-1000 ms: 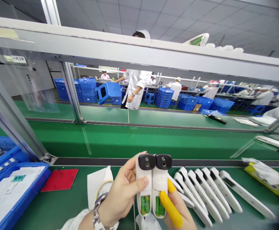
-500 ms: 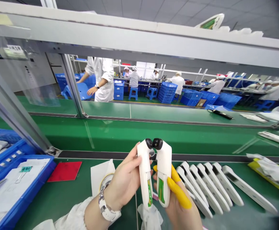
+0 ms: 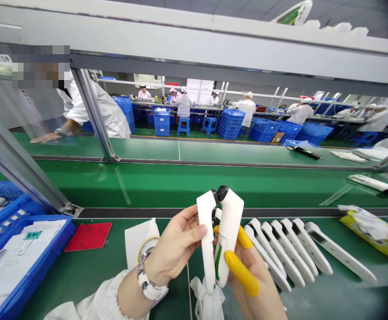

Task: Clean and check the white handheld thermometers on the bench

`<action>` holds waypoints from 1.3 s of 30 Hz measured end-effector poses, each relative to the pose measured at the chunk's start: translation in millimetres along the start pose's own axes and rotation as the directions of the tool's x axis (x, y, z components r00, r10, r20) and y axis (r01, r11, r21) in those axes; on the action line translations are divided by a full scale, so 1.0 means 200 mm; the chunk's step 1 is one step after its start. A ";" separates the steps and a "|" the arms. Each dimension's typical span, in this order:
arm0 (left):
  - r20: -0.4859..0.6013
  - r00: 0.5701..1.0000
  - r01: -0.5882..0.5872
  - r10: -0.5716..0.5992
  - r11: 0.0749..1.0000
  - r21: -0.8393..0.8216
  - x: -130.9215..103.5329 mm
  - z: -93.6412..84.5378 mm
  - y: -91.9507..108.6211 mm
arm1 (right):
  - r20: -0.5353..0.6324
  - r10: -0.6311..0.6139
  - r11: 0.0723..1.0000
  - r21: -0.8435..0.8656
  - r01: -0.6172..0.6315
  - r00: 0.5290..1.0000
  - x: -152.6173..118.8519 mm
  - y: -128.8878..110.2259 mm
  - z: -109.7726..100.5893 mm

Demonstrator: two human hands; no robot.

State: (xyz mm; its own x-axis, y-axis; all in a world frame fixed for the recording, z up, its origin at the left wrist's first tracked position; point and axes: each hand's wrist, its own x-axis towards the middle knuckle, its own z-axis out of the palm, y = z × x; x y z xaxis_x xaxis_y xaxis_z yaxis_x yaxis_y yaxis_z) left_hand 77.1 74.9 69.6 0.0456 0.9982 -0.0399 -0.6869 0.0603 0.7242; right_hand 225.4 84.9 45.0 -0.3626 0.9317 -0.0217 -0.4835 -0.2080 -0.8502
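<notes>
My left hand (image 3: 177, 242), with a white wristwatch (image 3: 149, 280), grips a white angled handheld device (image 3: 207, 249) with a black tip. A matching white device (image 3: 232, 218) is in my right hand (image 3: 259, 280), whose visible fingers wear yellow finger cots (image 3: 242, 272). Both devices stand upright, black tips close together at the top. A green circuit board (image 3: 218, 262) shows through an opening in the right one's lower body. The left one is turned nearly edge-on. Below them lies a crumpled white piece of material (image 3: 209, 304). Several similar white devices (image 3: 289, 253) lie in a slanting row beside my right hand.
A blue tray (image 3: 52, 246) with papers and a red card (image 3: 89, 235) are at left. A roll of tape (image 3: 146, 246) sits behind my left wrist. At right lies a yellow plastic packet (image 3: 372, 233). A metal post (image 3: 96, 115) rises ahead; a co-worker (image 3: 100, 106) leans beyond it.
Both devices have turned in my hands; the left one's circuit board has gone out of sight. The co-worker beyond the frame has moved left and bent over the bench.
</notes>
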 end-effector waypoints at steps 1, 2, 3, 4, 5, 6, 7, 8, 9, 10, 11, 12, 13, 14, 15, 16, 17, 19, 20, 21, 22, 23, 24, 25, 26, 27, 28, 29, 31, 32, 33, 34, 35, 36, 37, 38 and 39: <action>0.006 1.000 -0.007 0.007 1.000 -0.001 0.00 0.00 0.00 | -0.006 -0.001 1.000 0.001 0.001 1.000 0.00 0.00 0.01; 0.013 1.000 -0.014 0.014 1.000 -0.005 0.00 0.00 0.00 | -0.012 -0.005 1.000 0.002 0.005 1.000 0.00 0.00 0.01; 0.021 1.000 -0.019 0.019 1.000 -0.012 0.00 0.01 0.00 | -0.016 -0.006 1.000 -0.001 0.006 1.000 0.00 -0.01 0.02; 0.027 0.999 -0.023 0.024 1.000 -0.021 -0.01 0.01 0.00 | -0.017 -0.008 1.000 -0.006 0.008 1.000 -0.01 -0.01 0.02; 0.031 0.999 -0.027 0.027 0.999 -0.030 -0.01 0.01 -0.01 | -0.015 -0.009 1.000 -0.010 0.009 1.000 -0.01 -0.01 0.03; 0.036 0.999 -0.026 0.027 0.999 -0.037 0.00 0.01 -0.01 | -0.011 -0.006 1.000 -0.015 0.006 1.000 -0.01 -0.02 0.03; 0.040 0.999 -0.024 0.026 0.999 -0.044 0.00 0.01 -0.01 | -0.008 -0.001 1.000 -0.018 0.001 1.000 -0.01 -0.02 0.02; 0.043 0.999 -0.021 0.023 0.999 -0.047 0.00 0.01 -0.01 | -0.004 0.007 1.000 -0.018 -0.007 1.000 0.00 -0.02 0.02; 0.045 0.999 -0.017 0.019 0.999 -0.049 0.00 0.00 -0.02 | -0.001 0.016 1.000 -0.016 -0.016 1.000 0.00 -0.02 0.02; 0.044 0.999 -0.012 0.014 0.999 -0.049 0.00 0.00 -0.02 | 0.004 0.028 1.000 -0.012 -0.028 1.000 0.00 -0.02 0.01; 0.041 0.999 -0.009 0.011 0.999 -0.050 0.01 0.00 -0.02 | 0.010 0.038 0.999 -0.007 -0.038 0.999 0.00 -0.02 0.01; 0.036 0.999 -0.006 0.008 0.999 -0.051 0.01 0.00 -0.02 | 0.016 0.046 0.999 -0.005 -0.046 0.999 0.00 -0.01 0.00; 0.030 1.000 -0.003 0.004 0.999 -0.054 0.01 0.00 -0.02 | 0.023 0.050 0.999 -0.005 -0.050 0.998 0.00 -0.01 0.00; 0.024 1.000 0.001 0.001 0.998 -0.057 0.01 0.00 -0.02 | 0.028 0.052 0.999 -0.009 -0.052 0.998 0.00 -0.01 0.00; 0.021 1.000 0.004 -0.003 0.998 -0.060 0.01 0.00 -0.02 | 0.031 0.052 0.999 -0.014 -0.051 0.998 0.00 -0.01 0.00; 0.017 1.000 0.008 -0.007 0.998 -0.061 0.00 0.00 -0.03 | 0.034 0.051 0.999 -0.019 -0.051 0.998 -0.01 -0.02 0.00; 0.015 1.000 0.011 -0.010 0.998 -0.060 0.00 0.00 -0.03 | 0.036 0.053 0.998 -0.023 -0.052 0.998 -0.01 -0.02 0.01; 0.017 1.000 0.014 -0.013 0.998 -0.060 0.00 0.00 -0.03 | 0.043 0.052 0.998 -0.026 -0.050 0.998 -0.01 -0.02 0.01; 0.017 1.000 0.016 -0.015 0.998 -0.060 0.00 0.00 -0.03 | 0.047 0.048 0.999 -0.026 -0.047 0.998 -0.01 -0.03 0.02; 0.017 1.000 0.017 -0.016 0.998 -0.061 0.00 0.00 -0.03 | 0.052 0.045 0.999 -0.025 -0.044 0.998 -0.01 -0.03 0.02; 0.016 1.000 0.019 -0.018 0.998 -0.061 0.00 0.00 -0.03 | 0.054 0.041 0.999 -0.023 -0.040 0.998 -0.01 -0.03 0.02; 0.013 1.000 0.019 -0.019 0.998 -0.062 0.00 0.00 -0.03 | 0.054 0.039 0.999 -0.021 -0.038 0.998 -0.01 -0.03 0.02; 0.008 1.000 0.022 -0.022 0.998 -0.061 0.00 0.00 -0.03 | 0.053 0.039 0.999 -0.019 -0.038 0.998 -0.01 -0.03 0.02; 0.002 1.000 0.025 -0.025 0.998 -0.061 0.00 0.00 -0.03 | 0.052 0.042 0.999 -0.020 -0.041 0.998 -0.01 -0.03 0.02; -0.001 1.000 0.026 -0.026 0.998 -0.061 0.00 0.00 -0.03 | 0.051 0.044 0.999 -0.022 -0.042 0.998 -0.01 -0.03 0.02; -0.005 1.000 0.027 -0.028 0.998 -0.061 0.01 0.00 -0.03 | 0.052 0.044 0.999 -0.025 -0.042 0.998 -0.01 -0.03 0.02; -0.007 1.000 0.028 -0.028 0.998 -0.062 0.01 0.00 -0.03 | 0.053 0.044 0.999 -0.027 -0.043 0.998 -0.01 -0.03 0.01; -0.005 1.000 0.028 -0.029 0.998 -0.063 0.01 0.00 -0.03 | 0.055 0.048 0.999 -0.027 -0.047 0.997 -0.01 -0.03 0.01; 0.003 1.000 0.026 -0.026 0.997 -0.068 0.01 -0.01 -0.03 | 0.055 0.055 0.998 -0.022 -0.054 0.997 -0.01 -0.03 0.01; 0.008 1.000 0.026 -0.025 0.997 -0.070 0.01 -0.01 -0.03 | 0.054 0.056 0.998 -0.018 -0.055 0.997 -0.01 -0.03 0.02; 0.009 1.000 0.025 -0.024 0.997 -0.073 0.01 -0.01 -0.03 | 0.052 0.056 0.998 -0.014 -0.055 0.997 -0.01 -0.03 0.02; 0.011 1.000 0.025 -0.024 0.997 -0.076 0.01 -0.01 -0.03 | 0.052 0.053 0.999 -0.009 -0.053 0.997 -0.01 -0.03 0.02; 0.014 1.000 0.024 -0.023 0.997 -0.079 0.01 -0.01 -0.04 | 0.052 0.050 0.999 -0.005 -0.049 0.997 -0.01 -0.03 0.02; 0.017 1.000 0.023 -0.022 0.996 -0.080 0.01 -0.01 -0.04 | 0.051 0.047 0.999 0.000 -0.047 0.998 -0.01 -0.03 0.02; 0.018 1.000 0.022 -0.021 0.996 -0.082 0.01 -0.01 -0.04 | 0.054 0.045 0.999 0.006 -0.045 0.998 -0.01 -0.03 0.02; 0.020 1.000 0.023 -0.021 0.996 -0.081 0.01 -0.01 -0.04 | 0.063 0.033 0.999 0.016 -0.034 0.997 -0.01 -0.02 0.02; 0.018 1.000 0.023 -0.022 0.996 -0.080 0.01 0.00 -0.04 | 0.075 0.018 0.999 0.026 -0.020 0.997 0.00 -0.02 0.02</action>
State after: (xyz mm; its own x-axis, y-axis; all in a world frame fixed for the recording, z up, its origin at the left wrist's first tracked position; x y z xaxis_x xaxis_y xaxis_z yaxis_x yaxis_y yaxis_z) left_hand 81.6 76.3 63.6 0.0733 0.9964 -0.0432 -0.7418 0.0834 0.6654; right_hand 224.5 84.0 50.5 -0.4297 0.9030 0.0022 -0.4968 -0.2344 -0.8356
